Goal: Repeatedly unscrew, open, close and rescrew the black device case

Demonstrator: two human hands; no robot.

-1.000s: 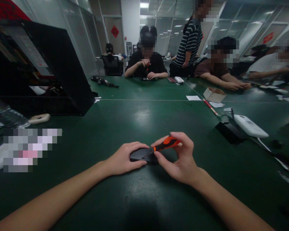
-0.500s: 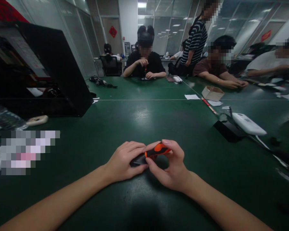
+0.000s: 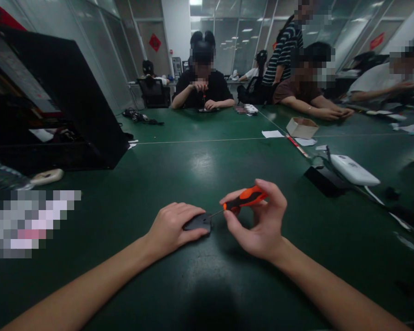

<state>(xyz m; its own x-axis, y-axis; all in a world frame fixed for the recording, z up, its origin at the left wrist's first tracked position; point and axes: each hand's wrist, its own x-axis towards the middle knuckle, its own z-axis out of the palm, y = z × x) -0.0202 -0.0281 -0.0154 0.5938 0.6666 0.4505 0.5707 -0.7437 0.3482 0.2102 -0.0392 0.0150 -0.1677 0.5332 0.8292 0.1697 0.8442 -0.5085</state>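
At the near middle of the green table [image 3: 158, 170], a dark, mouse-like device [image 3: 196, 224] lies with its long axis running roughly nine to three o'clock, one end hidden under a palm. The left hand [image 3: 174, 225] is nearer, touching it from nine o'clock, its thumb along the six o'clock edge and fingers along the twelve. From the right hand [image 3: 262, 220], the device lies at nine o'clock, just beside and untouched by those fingers, which grasp an orange-and-black screwdriver [image 3: 246, 197]. The shaft slants from two o'clock down toward eight, over the device's free end; whether its tip makes contact I cannot tell. Further out, a black case [image 3: 86, 101] stands toward ten, and a small box [image 3: 301, 128] between one and two.
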